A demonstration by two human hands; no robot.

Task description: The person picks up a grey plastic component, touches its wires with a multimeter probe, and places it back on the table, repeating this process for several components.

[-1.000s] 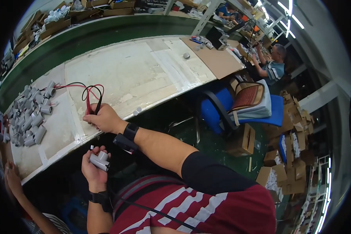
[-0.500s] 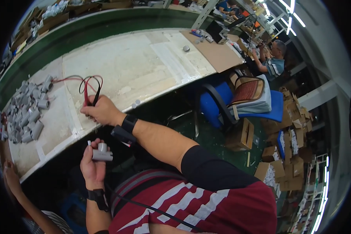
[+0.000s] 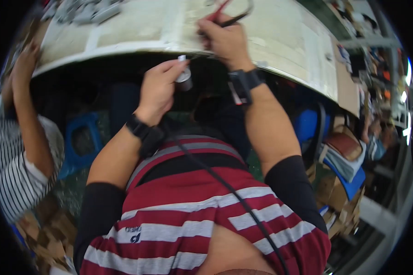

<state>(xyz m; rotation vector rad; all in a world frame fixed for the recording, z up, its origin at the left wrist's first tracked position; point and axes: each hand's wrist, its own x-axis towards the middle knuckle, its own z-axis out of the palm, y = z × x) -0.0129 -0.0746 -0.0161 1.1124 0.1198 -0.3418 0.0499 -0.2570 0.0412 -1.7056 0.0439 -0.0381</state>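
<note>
Before us stretches the pale worktable [image 3: 128, 28]. On our side of the worktable, toward its left part, stands a blue stool [image 3: 95, 133], and on the worktable's far left lie grey pieces [image 3: 89, 16]. At the worktable's near edge, our right hand [image 3: 229, 43] is closed around 2 leads, the red lead [image 3: 219, 11] and the black lead [image 3: 237, 19]. Just short of that edge, our left hand [image 3: 157, 91] narrowly grips a grey cylindrical part [image 3: 184, 83], with a small white connector [image 3: 182, 58] by the fingertips.

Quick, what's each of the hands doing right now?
Left hand: closed, holding a gray fitting.
Right hand: closed, holding a red lead and black lead.
</note>
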